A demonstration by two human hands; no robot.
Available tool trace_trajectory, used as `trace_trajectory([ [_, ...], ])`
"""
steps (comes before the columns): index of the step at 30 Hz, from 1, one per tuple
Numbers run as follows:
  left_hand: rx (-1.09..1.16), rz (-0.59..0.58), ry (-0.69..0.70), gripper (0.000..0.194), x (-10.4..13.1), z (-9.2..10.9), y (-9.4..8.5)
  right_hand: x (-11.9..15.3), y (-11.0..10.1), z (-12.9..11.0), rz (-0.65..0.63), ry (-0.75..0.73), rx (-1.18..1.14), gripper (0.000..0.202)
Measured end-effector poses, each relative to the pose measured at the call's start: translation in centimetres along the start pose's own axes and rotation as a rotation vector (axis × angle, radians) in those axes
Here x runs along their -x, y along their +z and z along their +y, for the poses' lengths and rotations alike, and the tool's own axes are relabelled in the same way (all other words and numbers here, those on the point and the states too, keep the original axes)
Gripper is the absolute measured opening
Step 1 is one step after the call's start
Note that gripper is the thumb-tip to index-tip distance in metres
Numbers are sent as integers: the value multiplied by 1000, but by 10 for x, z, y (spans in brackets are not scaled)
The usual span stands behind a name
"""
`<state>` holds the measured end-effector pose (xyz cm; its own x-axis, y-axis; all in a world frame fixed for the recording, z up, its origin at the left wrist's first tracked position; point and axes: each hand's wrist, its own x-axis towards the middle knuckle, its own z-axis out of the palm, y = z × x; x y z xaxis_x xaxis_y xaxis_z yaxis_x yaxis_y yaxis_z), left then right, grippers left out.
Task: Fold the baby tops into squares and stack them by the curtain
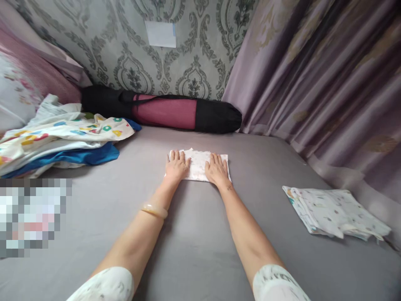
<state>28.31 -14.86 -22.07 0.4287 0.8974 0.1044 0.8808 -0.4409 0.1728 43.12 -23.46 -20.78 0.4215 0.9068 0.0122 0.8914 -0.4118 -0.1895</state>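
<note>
A pale, faintly patterned cloth (198, 166), folded into a small flat rectangle, lies on the grey bed sheet (200, 234) in front of me. Both arms reach forward to it. My left hand (177, 165) rests flat on its left end with the fingers spread. On the right end my right hand (217, 169) lies palm down, its fingers stretched out. Neither hand grips anything; the cloth under the palms is hidden.
To the left is a loose heap of clothes (69, 133). Folded cloths (335, 211) are stacked at the right. A long black and maroon bag (164, 112) lies along the patterned wall (194, 62). Purple curtains (282, 75) hang on the right. A blurred patch covers the lower left.
</note>
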Motion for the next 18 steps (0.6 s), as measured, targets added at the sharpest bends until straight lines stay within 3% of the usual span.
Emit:
trace_trajectory([
  [6,5,-32,-6,65,1,0,-2,0,0,0,-6,-3,-16,60],
  [11,-27,46,-60,65,2,-7,-12,-2,-6,10,69,51,4,61],
  [18,60,-107,-104,71,0,-20,-10,-3,-2,22,-31,132,17,64],
])
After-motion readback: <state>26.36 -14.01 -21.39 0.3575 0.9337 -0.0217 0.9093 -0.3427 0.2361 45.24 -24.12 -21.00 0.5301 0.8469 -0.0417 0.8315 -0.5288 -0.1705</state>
